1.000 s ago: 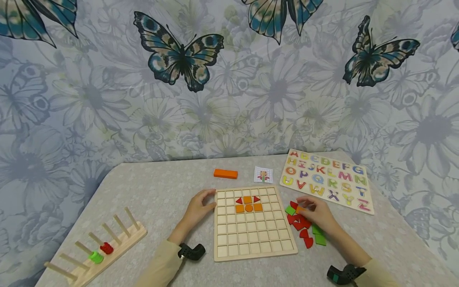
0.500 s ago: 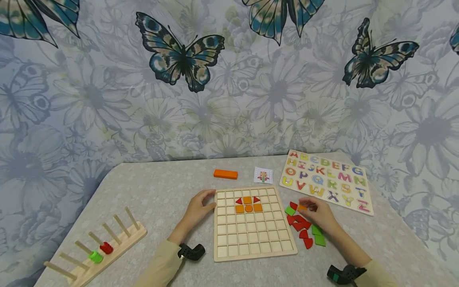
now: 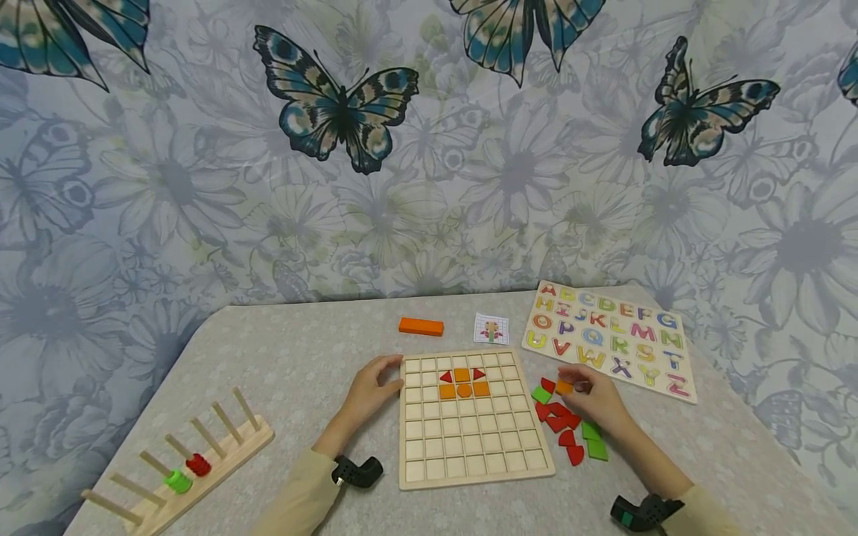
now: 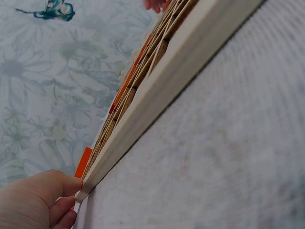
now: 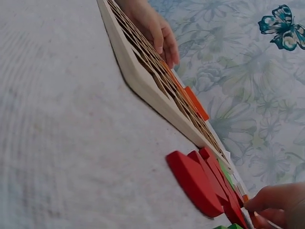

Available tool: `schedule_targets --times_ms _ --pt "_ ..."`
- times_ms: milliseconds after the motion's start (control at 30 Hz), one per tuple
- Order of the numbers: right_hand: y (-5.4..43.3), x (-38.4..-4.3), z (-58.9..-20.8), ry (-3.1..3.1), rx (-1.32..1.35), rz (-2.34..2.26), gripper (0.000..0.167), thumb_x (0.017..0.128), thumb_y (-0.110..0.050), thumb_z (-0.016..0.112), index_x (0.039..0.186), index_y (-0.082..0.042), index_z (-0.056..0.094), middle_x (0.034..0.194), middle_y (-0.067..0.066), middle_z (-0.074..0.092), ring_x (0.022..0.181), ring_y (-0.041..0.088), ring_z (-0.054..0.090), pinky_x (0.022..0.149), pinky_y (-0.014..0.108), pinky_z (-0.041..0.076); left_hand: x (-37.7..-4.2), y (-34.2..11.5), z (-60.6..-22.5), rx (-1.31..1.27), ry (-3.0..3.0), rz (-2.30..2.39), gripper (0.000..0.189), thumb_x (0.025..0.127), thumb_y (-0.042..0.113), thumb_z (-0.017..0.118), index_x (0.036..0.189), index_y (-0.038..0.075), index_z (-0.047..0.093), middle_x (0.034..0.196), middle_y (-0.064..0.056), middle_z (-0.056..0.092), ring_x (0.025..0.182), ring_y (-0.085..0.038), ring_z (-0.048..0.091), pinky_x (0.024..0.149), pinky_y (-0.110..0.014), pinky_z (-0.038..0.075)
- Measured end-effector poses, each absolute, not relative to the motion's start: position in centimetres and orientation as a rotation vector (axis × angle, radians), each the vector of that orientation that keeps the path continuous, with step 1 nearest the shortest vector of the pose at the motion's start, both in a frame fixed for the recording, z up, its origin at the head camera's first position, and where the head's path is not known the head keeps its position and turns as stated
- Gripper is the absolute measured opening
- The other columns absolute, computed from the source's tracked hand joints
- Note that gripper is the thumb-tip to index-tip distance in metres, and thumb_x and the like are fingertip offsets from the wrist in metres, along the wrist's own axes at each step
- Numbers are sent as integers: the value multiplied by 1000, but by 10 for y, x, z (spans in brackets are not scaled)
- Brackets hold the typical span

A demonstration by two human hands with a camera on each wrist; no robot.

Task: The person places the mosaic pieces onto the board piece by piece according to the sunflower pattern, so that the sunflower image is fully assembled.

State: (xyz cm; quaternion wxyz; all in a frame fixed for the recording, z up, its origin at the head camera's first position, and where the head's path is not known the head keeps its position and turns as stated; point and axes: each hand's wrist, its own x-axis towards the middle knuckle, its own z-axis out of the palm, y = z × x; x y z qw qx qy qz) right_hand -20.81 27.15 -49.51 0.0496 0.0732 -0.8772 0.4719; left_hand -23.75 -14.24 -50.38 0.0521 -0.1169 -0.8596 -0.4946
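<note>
A square wooden grid board (image 3: 477,445) lies in the middle of the table. Orange squares, an orange round tile (image 3: 465,389) and two red triangles sit in its upper cells. My left hand (image 3: 369,387) rests at the board's upper left edge; in the left wrist view its fingertips touch the board's corner. Beyond the board's right side, my right hand (image 3: 593,394) pinches an orange tile (image 3: 564,388) between thumb and fingers, right over a loose pile. Red tiles (image 3: 567,438) and green tiles (image 3: 596,448) make up that pile, partly covered by the hand.
A small pattern card (image 3: 491,328) and an orange box-shaped block (image 3: 421,326) lie behind the board. The alphabet board (image 3: 606,339) is at the back right. A wooden peg stand (image 3: 214,470) with green and red rings stands at the left.
The right hand has shifted slightly with the orange tile, which now shows more clearly between its fingers. The left hand stays at the board's edge; the board's tiles are unchanged.
</note>
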Motion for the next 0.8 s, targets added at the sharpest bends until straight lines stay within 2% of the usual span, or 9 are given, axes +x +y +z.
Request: schedule_targets --times_ms 133,300,500,567,800 --pt "265 -209 -490 -2666 247 1495 43 82 -7 71 123 -2 60 118 18 64 97 17 57 80 14 49 -238 -142 -504 -366 -2615 -1495 44 85 8 68 128 5 58 131 -12 59 126 -28 52 108 -47 41" --pt "243 -212 -481 -2630 369 1506 40 81 -4 72 119 2 61 114 20 66 95 11 61 82 16 51 -239 -142 -505 -360 -2623 -1484 44 85 9 69 128 6 58 131 -11 59 126 -28 52 108 -46 41" --pt "205 -219 -481 -2588 576 1582 40 80 -5 73 117 3 61 112 21 66 100 27 63 82 21 53 -239 -145 -505 -367 -2610 -1492 44 86 11 68 129 7 58 131 -10 59 126 -28 52 108 -47 41" --pt "192 -220 -481 -2590 628 1618 40 79 -4 73 117 2 62 112 20 66 101 29 62 83 21 52 -238 -145 -504 -364 -2612 -1511 45 86 10 69 129 7 58 131 -10 59 127 -28 51 109 -46 40" --pt "156 -220 -481 -2642 726 1692 37 79 -2 73 115 0 64 113 17 67 104 26 61 85 21 51 -239 -143 -503 -357 -2626 -1487 44 86 11 68 128 6 58 130 -11 59 127 -27 51 110 -45 40"
